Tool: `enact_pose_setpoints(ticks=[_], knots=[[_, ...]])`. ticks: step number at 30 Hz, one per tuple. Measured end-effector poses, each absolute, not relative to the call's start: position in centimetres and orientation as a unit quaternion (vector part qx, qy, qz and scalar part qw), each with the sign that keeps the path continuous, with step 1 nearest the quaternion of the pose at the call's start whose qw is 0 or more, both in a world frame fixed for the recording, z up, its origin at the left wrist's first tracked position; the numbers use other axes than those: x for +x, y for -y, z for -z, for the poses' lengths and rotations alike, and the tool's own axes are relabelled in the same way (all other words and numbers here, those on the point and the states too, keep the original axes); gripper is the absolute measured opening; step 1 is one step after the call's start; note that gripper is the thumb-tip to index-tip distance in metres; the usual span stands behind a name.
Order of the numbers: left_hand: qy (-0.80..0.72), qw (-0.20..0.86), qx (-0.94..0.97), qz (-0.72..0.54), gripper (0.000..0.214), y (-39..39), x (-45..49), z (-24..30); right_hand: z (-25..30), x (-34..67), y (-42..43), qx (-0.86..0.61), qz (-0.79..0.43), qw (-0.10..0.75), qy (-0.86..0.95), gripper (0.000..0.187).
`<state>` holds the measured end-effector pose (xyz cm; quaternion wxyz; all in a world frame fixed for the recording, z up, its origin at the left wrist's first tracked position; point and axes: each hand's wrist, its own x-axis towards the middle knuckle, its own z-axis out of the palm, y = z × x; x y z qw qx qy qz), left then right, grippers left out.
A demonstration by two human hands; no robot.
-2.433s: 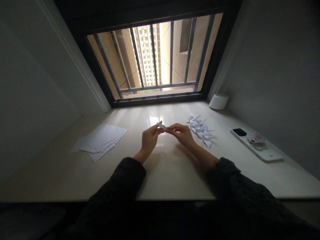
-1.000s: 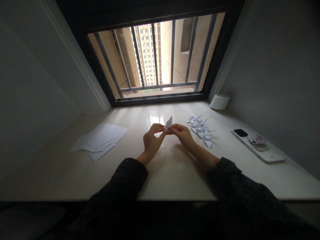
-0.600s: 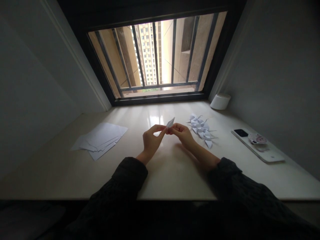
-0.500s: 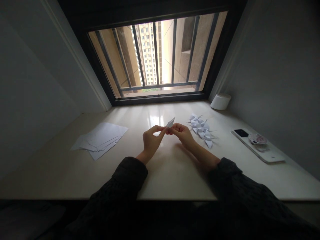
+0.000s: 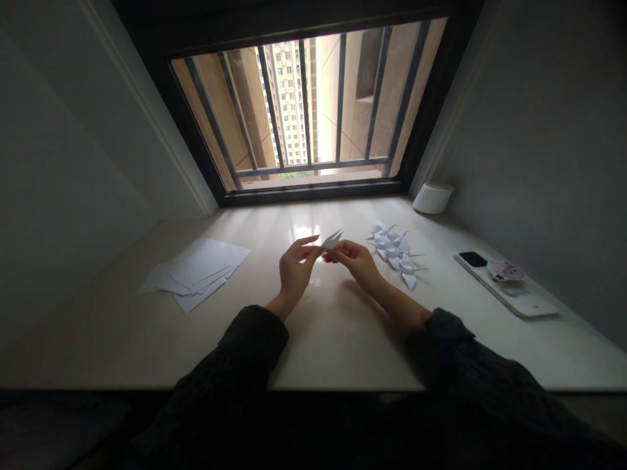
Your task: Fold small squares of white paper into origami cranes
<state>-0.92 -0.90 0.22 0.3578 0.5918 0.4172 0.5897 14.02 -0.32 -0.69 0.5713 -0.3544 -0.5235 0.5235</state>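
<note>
Here, the small, white, two-tipped folded paper (image 5: 333,240) sits pinched by left grip (image 5: 294,266) and right grip (image 5: 361,264), I'd guess to steady its creases; spiky white paper figures (image 5: 392,248) lie beside the right grip, flat white sheets (image 5: 203,264) well leftward.

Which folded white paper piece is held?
The two-pointed folded white paper piece, between left hand and right hand; the other folded white paper pieces lie clustered, unheld.

Folded piece (image 5: 333,240) — matt paper; countertop (image 5: 337,346) — smooth, glossy; dark sleeves (image 5: 253,341), matt cloth
</note>
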Motion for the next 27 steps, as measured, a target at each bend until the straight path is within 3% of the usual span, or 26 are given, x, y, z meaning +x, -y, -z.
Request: enact_pose_setpoints(ticks=[19, 27], knots=[[-0.399, 0.45, 0.564, -0.566, 0.027, 0.2, -0.8, 0.4, 1.2, 14.1, 0.2, -0.39, -0.44, 0.587, 0.557, 0.034], [-0.403, 0.409, 0.593, -0.564, 0.026, 0.5, -0.8, 0.8, 1.7, 14.6, -0.2, -0.433, -0.362, 0.549, 0.617, 0.033]])
